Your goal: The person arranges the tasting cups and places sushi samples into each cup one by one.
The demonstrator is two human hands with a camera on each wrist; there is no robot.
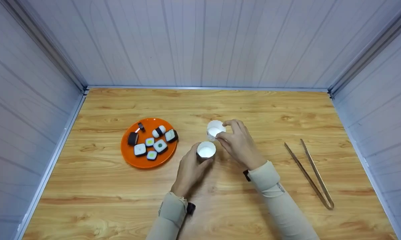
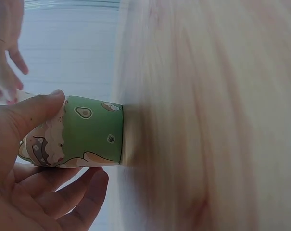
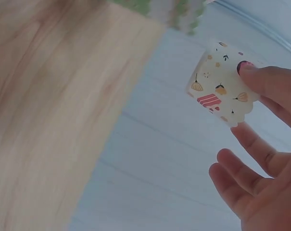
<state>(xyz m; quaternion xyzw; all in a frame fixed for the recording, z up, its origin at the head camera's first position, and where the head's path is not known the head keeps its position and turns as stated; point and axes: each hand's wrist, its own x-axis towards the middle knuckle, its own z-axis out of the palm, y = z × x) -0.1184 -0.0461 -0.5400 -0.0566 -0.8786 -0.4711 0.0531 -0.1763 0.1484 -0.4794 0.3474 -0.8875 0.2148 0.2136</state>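
My left hand (image 1: 190, 170) grips a small paper cup (image 1: 206, 150), thumb on one side and fingers curled round the other. Green with an avocado print, this cup (image 2: 94, 132) stands upright, its base close to the wood in the left wrist view. Just beyond it, my right hand (image 1: 238, 145) pinches a second paper cup (image 1: 215, 129) at its rim between thumb and fingers. That one, a white cup (image 3: 222, 89) with small printed cakes and leaves and a scalloped rim, is held up off the table. Both cups have white insides.
An orange plate (image 1: 130, 158) to the left carries several sushi pieces (image 1: 160, 145). Metal tongs (image 1: 312, 176) lie spread on the wooden table (image 1: 120, 200) at the right. Pale panel walls (image 1: 200, 43) close in the back and both sides.
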